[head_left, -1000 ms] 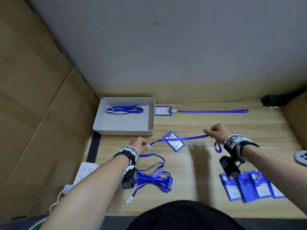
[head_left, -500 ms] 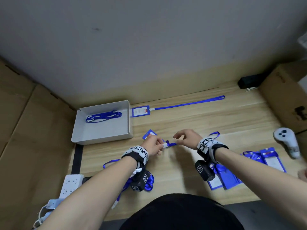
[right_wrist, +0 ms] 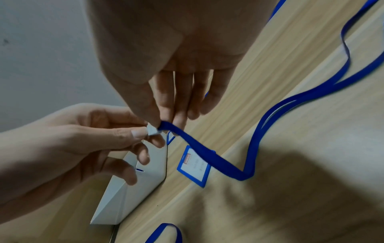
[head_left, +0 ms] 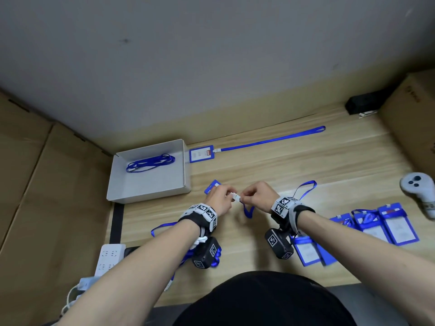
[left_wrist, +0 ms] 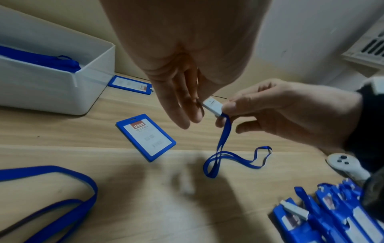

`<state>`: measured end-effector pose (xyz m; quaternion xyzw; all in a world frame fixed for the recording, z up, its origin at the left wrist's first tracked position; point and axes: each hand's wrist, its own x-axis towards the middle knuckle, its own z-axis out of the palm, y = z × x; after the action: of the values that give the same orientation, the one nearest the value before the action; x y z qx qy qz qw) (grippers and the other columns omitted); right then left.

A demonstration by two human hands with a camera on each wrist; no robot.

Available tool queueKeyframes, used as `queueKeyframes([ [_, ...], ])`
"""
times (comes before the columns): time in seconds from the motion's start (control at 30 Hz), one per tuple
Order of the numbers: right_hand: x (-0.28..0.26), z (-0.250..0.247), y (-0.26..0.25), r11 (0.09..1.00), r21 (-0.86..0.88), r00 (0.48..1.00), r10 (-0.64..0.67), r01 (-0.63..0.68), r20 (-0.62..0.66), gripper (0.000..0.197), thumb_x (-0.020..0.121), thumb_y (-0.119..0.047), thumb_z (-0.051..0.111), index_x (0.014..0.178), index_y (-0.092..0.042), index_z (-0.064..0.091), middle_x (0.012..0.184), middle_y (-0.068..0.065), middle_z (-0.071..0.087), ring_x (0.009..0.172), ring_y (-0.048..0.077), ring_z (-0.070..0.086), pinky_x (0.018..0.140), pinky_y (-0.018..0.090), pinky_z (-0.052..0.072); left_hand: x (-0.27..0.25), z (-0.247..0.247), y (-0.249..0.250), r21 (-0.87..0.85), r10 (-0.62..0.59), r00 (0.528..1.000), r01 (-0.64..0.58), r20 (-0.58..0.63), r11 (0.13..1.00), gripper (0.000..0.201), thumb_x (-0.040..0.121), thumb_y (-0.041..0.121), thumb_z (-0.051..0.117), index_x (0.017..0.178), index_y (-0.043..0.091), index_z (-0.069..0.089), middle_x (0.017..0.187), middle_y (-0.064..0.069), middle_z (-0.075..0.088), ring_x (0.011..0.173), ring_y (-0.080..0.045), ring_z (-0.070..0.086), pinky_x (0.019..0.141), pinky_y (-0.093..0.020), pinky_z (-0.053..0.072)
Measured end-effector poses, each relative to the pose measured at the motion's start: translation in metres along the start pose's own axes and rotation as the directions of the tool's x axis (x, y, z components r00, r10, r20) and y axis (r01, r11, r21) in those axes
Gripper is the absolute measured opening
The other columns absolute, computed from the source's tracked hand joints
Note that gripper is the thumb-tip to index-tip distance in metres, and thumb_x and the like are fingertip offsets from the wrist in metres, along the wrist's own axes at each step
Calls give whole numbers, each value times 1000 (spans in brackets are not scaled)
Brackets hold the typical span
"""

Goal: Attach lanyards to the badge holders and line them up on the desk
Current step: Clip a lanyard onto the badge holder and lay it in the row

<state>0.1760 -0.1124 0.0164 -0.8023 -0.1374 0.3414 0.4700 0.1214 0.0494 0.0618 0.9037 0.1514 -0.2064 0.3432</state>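
My left hand (head_left: 230, 196) and right hand (head_left: 243, 199) meet above the middle of the desk. Both pinch the white clip (head_left: 236, 197) of a blue lanyard (head_left: 247, 211). The left thumb and forefinger hold the clip (right_wrist: 152, 130) at its free end, and the right hand (left_wrist: 227, 107) holds it where the strap (left_wrist: 223, 136) starts. The strap sags to the desk and loops off to the right (head_left: 306, 187). A loose blue badge holder (left_wrist: 145, 137) lies flat just beyond my left hand, half hidden in the head view (head_left: 211, 186).
One finished badge (head_left: 202, 153) lies at the back with its lanyard (head_left: 273, 140) stretched right. A white box (head_left: 131, 194) holds more lanyards (head_left: 150, 163). Several badge holders (head_left: 381, 228) are piled at right beside a controller (head_left: 419, 191). Loose lanyards (head_left: 162, 228) and a power strip (head_left: 109, 257) are at left.
A second ago my hands held the lanyard stretched apart; they have come together at its white clip. The badge holder stays on the desk. My head has turned right.
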Motion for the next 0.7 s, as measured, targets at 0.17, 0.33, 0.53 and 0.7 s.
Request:
queueKeyframes([
  [0.17, 5, -6, -3, 999, 36, 998, 6, -4, -58, 12, 77, -21, 73, 66, -26, 76, 65, 1, 68, 58, 10, 53, 62, 26, 44, 0, -5, 1, 13, 30, 1000, -30, 5, 999, 27, 90, 11, 46, 98, 20, 71, 76, 5, 69, 65, -19, 69, 65, -37, 60],
  [0.33, 5, -10, -9, 993, 117, 997, -7, 16, -75, 7, 78, -20, 75, 77, -16, 80, 73, 5, 75, 64, 9, 58, 67, 29, 49, 3, -8, -2, -60, 36, 999, -36, -3, 998, 20, 90, 18, 54, 98, 18, 73, 76, -2, 70, 66, -18, 70, 67, -39, 61],
  [0.53, 5, -10, -15, 983, 181, 996, -15, 31, -91, 6, 80, -11, 74, 79, -12, 80, 61, -11, 70, 57, -2, 57, 62, 19, 46, 8, -12, -4, -95, 7, 1000, -9, -18, 995, 11, 89, 20, 60, 83, 28, 66, 67, 8, 66, 75, -27, 70, 71, -42, 60],
  [0.7, 9, -7, -13, 987, 137, 991, -71, 87, -114, 12, 78, -21, 75, 66, -24, 78, 54, -10, 64, 53, 3, 49, 58, 26, 41, 11, -7, -4, -50, -1, 996, -4, -89, 999, 17, 85, 20, 59, 95, 23, 71, 74, 7, 64, 77, -22, 66, 73, -32, 53],
])
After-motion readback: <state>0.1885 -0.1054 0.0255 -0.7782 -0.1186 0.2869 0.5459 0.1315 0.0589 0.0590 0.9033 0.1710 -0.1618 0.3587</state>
